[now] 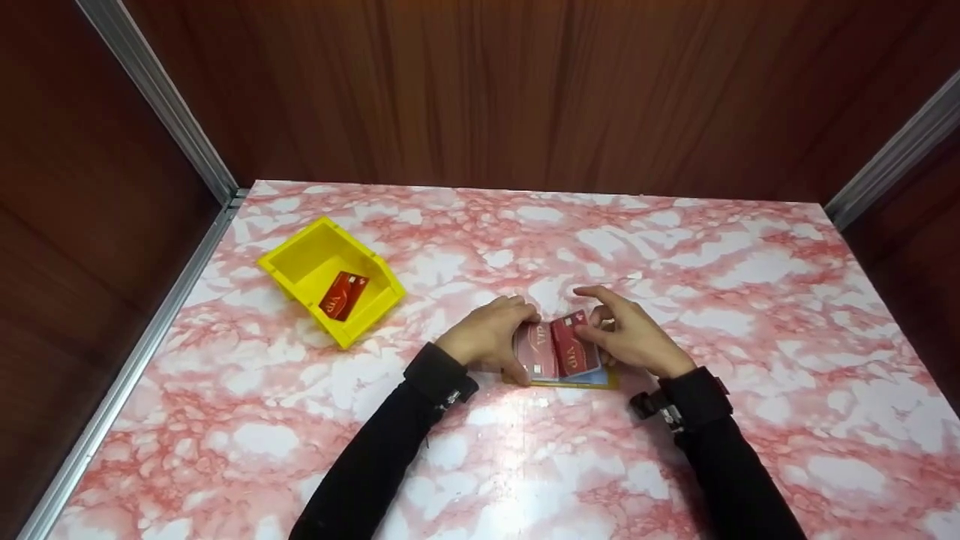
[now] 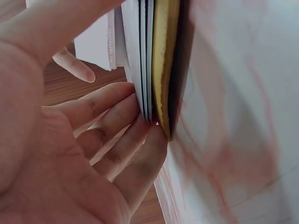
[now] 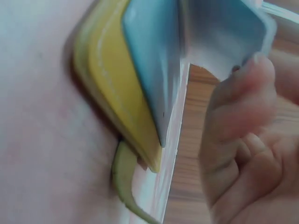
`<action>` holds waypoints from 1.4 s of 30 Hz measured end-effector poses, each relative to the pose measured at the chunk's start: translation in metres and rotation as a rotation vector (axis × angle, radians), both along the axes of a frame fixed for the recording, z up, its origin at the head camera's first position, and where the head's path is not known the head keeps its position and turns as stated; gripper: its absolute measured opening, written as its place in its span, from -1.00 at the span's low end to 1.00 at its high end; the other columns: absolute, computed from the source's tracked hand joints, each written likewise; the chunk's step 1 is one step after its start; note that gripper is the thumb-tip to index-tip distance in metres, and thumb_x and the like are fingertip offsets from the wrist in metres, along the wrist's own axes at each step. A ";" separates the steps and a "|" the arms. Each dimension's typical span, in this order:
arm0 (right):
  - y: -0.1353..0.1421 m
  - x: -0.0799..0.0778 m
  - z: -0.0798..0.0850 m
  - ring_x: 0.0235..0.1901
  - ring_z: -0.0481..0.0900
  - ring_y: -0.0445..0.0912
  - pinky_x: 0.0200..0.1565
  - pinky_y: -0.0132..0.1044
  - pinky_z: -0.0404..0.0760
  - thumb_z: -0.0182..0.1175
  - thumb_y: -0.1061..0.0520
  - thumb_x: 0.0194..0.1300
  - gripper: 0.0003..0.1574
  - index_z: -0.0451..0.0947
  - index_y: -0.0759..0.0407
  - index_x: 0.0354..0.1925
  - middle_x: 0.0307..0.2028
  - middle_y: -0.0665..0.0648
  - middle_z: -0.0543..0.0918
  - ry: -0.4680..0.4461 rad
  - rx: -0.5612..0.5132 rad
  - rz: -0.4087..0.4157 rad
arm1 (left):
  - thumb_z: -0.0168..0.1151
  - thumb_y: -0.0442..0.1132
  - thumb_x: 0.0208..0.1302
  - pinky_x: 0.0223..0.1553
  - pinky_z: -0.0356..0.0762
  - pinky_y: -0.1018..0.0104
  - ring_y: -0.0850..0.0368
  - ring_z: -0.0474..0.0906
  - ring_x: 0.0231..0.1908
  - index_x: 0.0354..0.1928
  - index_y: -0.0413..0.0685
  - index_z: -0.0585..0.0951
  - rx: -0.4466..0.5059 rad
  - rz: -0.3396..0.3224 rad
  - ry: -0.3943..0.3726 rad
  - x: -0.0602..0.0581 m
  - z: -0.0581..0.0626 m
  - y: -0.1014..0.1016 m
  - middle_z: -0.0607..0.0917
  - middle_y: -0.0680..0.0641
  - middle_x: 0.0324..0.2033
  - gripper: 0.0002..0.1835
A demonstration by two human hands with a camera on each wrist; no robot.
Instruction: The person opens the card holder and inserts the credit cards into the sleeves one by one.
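Note:
A yellow card holder (image 2: 164, 60) lies opened on the table, with clear plastic sleeves (image 3: 154, 56). In the head view, one red VIP card (image 1: 535, 346) shows through the left sleeve and another red VIP card (image 1: 574, 352) is on the right. My left hand (image 1: 491, 334) holds the holder's left side, thumb at the near edge and fingers at the far edge. My right hand (image 1: 634, 334) pinches the right-hand sleeve page with its card between thumb and finger; that page is raised and bent in the right wrist view. The index finger sticks out.
A yellow bin (image 1: 300, 262) stands at the left of the marbled table (image 1: 712, 262), with one red VIP card (image 1: 343, 295) inside. A yellow strap (image 3: 124, 177) hangs off the holder's side. Wood-grain panels (image 1: 487, 90) enclose the back and sides.

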State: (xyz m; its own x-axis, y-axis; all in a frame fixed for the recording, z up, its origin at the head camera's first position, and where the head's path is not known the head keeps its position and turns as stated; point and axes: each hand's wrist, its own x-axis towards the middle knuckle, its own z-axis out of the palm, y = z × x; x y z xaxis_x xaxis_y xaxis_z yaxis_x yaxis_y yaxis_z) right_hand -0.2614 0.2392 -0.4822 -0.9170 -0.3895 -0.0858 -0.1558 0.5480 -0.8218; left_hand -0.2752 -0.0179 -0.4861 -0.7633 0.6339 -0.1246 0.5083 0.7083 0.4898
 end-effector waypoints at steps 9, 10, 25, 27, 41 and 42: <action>0.000 0.001 0.001 -0.68 0.54 -0.11 -0.58 -0.10 0.65 0.21 0.31 0.43 -0.20 0.22 0.14 0.54 -0.45 0.14 0.58 0.004 -0.039 -0.033 | 0.80 -0.03 -0.29 0.33 0.42 0.21 0.07 0.44 0.23 0.24 0.03 0.55 0.016 0.020 -0.011 0.000 0.000 0.000 0.56 0.04 0.17 -0.06; 0.000 0.001 0.001 -0.69 0.54 -0.11 -0.58 -0.09 0.65 0.21 0.31 0.43 -0.20 0.21 0.14 0.54 -0.45 0.14 0.58 0.004 -0.044 -0.033 | 0.80 -0.03 -0.30 0.33 0.43 0.21 0.07 0.44 0.23 0.24 0.03 0.55 0.016 0.021 -0.009 0.000 0.000 0.000 0.56 0.04 0.17 -0.06; -0.012 0.006 0.006 -0.66 0.55 -0.13 -0.51 -0.31 0.59 0.28 0.27 0.41 -0.22 0.28 0.16 0.51 -0.48 0.13 0.65 0.144 0.003 -0.018 | 0.78 0.03 -0.25 0.38 0.38 0.21 0.08 0.42 0.27 0.31 0.00 0.52 0.014 0.011 -0.031 -0.002 -0.001 -0.001 0.55 0.02 0.21 -0.01; -0.013 0.006 0.006 -0.65 0.54 -0.17 -0.50 -0.34 0.57 0.28 0.28 0.40 -0.23 0.30 0.17 0.49 -0.49 0.14 0.65 0.163 0.008 -0.015 | 0.79 0.03 -0.25 0.38 0.38 0.22 0.08 0.42 0.26 0.31 -0.01 0.51 0.012 0.008 -0.030 -0.003 -0.002 -0.001 0.55 0.02 0.21 -0.01; -0.017 0.005 0.003 -0.60 0.56 -0.18 -0.46 -0.35 0.57 0.31 0.31 0.35 -0.19 0.32 0.12 0.49 -0.49 0.08 0.66 0.207 0.012 -0.045 | 0.79 0.03 -0.26 0.36 0.40 0.25 0.11 0.42 0.24 0.30 0.02 0.51 0.009 0.018 -0.035 -0.002 -0.001 -0.002 0.55 0.05 0.19 -0.01; -0.017 0.006 0.003 -0.59 0.59 -0.16 -0.44 -0.33 0.60 0.32 0.27 0.37 -0.19 0.30 0.10 0.51 -0.46 0.09 0.67 0.197 0.001 -0.036 | 0.79 0.03 -0.27 0.35 0.41 0.24 0.10 0.43 0.24 0.30 0.02 0.50 0.014 0.017 -0.034 -0.003 -0.002 -0.002 0.55 0.04 0.19 0.00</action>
